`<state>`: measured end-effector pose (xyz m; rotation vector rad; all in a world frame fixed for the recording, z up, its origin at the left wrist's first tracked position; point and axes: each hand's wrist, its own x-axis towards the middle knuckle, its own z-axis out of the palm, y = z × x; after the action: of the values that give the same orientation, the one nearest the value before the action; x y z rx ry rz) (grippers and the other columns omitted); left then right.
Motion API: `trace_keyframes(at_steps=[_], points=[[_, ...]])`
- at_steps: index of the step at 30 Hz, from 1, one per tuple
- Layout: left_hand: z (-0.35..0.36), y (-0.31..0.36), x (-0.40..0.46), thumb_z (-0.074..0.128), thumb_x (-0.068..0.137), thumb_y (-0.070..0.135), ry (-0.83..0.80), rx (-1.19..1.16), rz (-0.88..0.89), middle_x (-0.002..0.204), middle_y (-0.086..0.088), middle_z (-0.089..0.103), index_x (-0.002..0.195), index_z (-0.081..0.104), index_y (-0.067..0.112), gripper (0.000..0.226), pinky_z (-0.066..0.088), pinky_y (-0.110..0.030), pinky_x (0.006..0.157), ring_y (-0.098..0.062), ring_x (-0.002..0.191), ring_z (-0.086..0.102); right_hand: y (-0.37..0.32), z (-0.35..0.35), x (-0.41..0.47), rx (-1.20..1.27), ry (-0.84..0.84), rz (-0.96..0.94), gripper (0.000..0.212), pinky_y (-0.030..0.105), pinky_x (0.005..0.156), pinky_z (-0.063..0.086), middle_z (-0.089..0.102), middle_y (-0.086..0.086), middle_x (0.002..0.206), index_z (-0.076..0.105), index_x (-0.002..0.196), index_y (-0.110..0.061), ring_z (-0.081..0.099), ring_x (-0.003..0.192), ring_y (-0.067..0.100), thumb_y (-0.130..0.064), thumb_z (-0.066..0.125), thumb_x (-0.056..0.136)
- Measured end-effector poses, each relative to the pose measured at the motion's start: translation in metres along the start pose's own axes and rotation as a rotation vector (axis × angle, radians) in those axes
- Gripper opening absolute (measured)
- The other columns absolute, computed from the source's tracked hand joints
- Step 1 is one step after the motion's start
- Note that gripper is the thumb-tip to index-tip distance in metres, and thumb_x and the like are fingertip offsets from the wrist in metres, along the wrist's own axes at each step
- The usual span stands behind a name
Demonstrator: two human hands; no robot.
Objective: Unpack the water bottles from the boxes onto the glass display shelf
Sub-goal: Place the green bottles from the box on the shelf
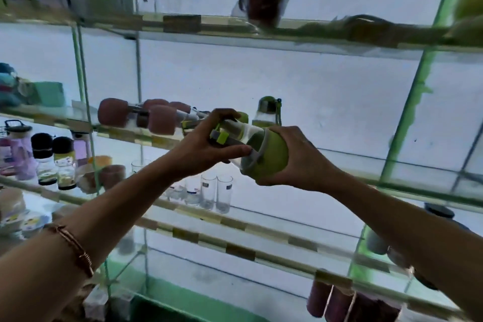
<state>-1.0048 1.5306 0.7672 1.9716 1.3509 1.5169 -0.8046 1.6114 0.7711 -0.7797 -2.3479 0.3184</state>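
Gripping one green bottle (257,150): left hand (206,144) cap end, right hand (292,162) base.

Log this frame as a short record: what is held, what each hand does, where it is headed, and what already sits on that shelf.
held item: clear water bottle with a green sleeve, tilted, off the shelf
left hand: grips the cap end
right hand: grips the sleeved base
target: middle glass shelf, open space to the right
already there: upright green-capped bottle; pink-sleeved bottles lying down
shelf below: clear drinking glasses
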Motion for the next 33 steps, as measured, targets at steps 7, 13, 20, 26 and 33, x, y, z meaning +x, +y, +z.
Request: trace_keyframes(at_steps=[7, 13, 20, 26, 33], points=[[0.034, -0.014, 0.06, 0.076, 0.075, 0.029, 0.015, 0.215, 0.089, 0.107, 0.004, 0.061, 0.123, 0.048, 0.02, 0.057, 0.054, -0.018, 0.072, -0.001, 0.091, 0.064, 0.062, -0.039, 0.046, -0.11, -0.05, -0.055, 0.099, 0.038, 0.092, 0.046, 0.034, -0.003, 0.13, 0.032, 0.137, -0.023, 0.044, 0.111, 0.015, -0.029, 0.089, 0.055], [0.042, -0.047, 0.091, 0.076, 0.075, 0.033, 0.094, 0.402, 0.087, 0.115, -0.004, 0.053, 0.129, 0.046, 0.021, 0.063, 0.056, -0.029, 0.08, -0.014, 0.098, 0.061, 0.1, -0.023, 0.08, -0.07, -0.05, -0.064, 0.097, 0.044, 0.087, 0.049, 0.036, -0.002, 0.129, 0.031, 0.134, -0.024, 0.048, 0.109, 0.022, -0.03, 0.087, 0.056], [0.027, -0.095, 0.133, 0.071, 0.073, 0.053, -0.119, 0.649, -0.019, 0.126, -0.006, 0.053, 0.133, 0.043, 0.024, 0.071, 0.05, -0.031, 0.092, -0.015, 0.11, 0.054, 0.13, 0.005, 0.11, -0.095, -0.058, 0.014, 0.098, 0.037, 0.09, 0.047, 0.041, -0.001, 0.131, 0.034, 0.137, -0.022, 0.048, 0.111, 0.019, -0.035, 0.088, 0.057], [0.028, -0.128, 0.142, 0.039, 0.081, 0.069, -0.168, 1.005, 0.089, 0.14, -0.001, 0.047, 0.142, 0.037, 0.026, 0.075, -0.001, -0.035, 0.118, -0.02, 0.136, 0.032, 0.147, 0.013, 0.126, 0.011, -0.022, 0.114, 0.082, 0.042, 0.095, 0.048, 0.045, 0.005, 0.133, 0.042, 0.136, -0.02, 0.048, 0.118, 0.027, -0.034, 0.084, 0.067], [0.017, -0.147, 0.143, 0.028, 0.081, 0.054, -0.142, 1.231, 0.294, 0.115, -0.006, 0.067, 0.134, 0.052, 0.018, 0.069, 0.011, -0.044, 0.11, -0.032, 0.114, 0.058, 0.128, 0.029, 0.123, -0.135, 0.052, 0.168, 0.082, 0.031, 0.09, 0.041, 0.036, 0.005, 0.13, 0.032, 0.138, -0.018, 0.049, 0.112, 0.024, -0.042, 0.077, 0.074]])
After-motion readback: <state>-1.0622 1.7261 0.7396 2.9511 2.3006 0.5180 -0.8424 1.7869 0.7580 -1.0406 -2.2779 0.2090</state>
